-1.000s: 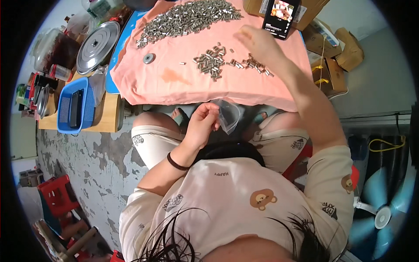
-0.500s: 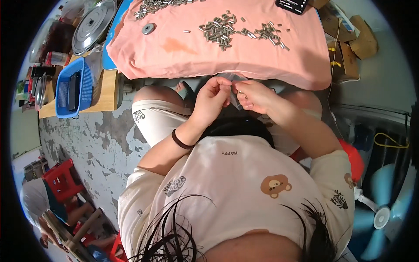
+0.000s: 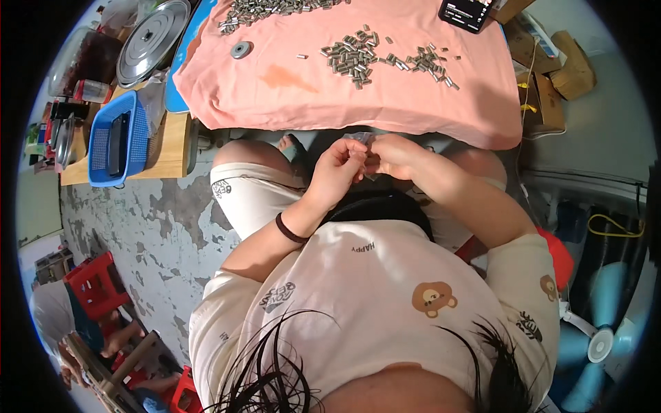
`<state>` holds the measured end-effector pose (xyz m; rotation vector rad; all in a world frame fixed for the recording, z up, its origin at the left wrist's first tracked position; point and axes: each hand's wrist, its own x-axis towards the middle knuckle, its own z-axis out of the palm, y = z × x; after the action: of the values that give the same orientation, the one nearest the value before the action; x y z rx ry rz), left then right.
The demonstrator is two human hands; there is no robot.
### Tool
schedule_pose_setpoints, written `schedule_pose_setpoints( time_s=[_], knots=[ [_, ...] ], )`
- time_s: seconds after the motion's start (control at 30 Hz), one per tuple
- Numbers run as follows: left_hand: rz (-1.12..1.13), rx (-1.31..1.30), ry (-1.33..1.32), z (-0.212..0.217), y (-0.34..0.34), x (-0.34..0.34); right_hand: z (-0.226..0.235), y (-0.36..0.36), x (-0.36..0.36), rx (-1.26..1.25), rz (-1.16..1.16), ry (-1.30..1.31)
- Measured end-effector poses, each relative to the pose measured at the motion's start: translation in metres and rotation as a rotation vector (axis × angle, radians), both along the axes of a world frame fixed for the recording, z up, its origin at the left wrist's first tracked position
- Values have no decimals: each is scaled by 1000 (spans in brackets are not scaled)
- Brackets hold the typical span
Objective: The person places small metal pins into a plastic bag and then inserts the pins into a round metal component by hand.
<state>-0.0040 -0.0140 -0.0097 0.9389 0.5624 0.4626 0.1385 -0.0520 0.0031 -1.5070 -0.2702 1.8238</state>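
Observation:
Both my hands are close together above my lap, just in front of the cloth-covered table. A piece of clear plastic, seemingly a small bag (image 3: 359,137), shows between them. The fingers of my left hand (image 3: 336,171) are curled, with thumb and fingertips pinched at the plastic. Beside it, my right hand (image 3: 398,157) is closed, knuckles up; its fingertips are mostly hidden, and I cannot make out what is inside. On the pink cloth (image 3: 399,110) beyond lie a loose pile of small metal cylinders (image 3: 354,58) and a smaller scatter of cylinders (image 3: 430,63).
More cylinders (image 3: 265,8) lie along the far edge near a round grey disc (image 3: 241,49). A phone-like black device (image 3: 465,15) is at far right. Left are a blue basket (image 3: 118,155) and a metal lid (image 3: 153,43). A fan (image 3: 600,344) stands right; another person (image 3: 54,313) sits lower left.
My right hand has turned over, its fingers now tucked down and more hidden. My left hand has dropped slightly and stays pinched. The whole view has shifted slightly.

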Motion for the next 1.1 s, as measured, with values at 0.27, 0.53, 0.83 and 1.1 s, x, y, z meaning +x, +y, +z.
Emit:
schedule_pose_setpoints(
  time_s=[0.27,0.53,0.83,1.1],
  knots=[
    [142,-140,7,4,13,-8,108,-20,3,715,617,-798],
    [142,-95,-16,6,14,-12,104,62,41,1008,481,-1793],
    [167,-126,-19,5,18,-12,91,88,47,1160,575,-1783],
    [170,-115,-43,5,19,-10,90,86,46,1223,536,-1715]
  ],
)
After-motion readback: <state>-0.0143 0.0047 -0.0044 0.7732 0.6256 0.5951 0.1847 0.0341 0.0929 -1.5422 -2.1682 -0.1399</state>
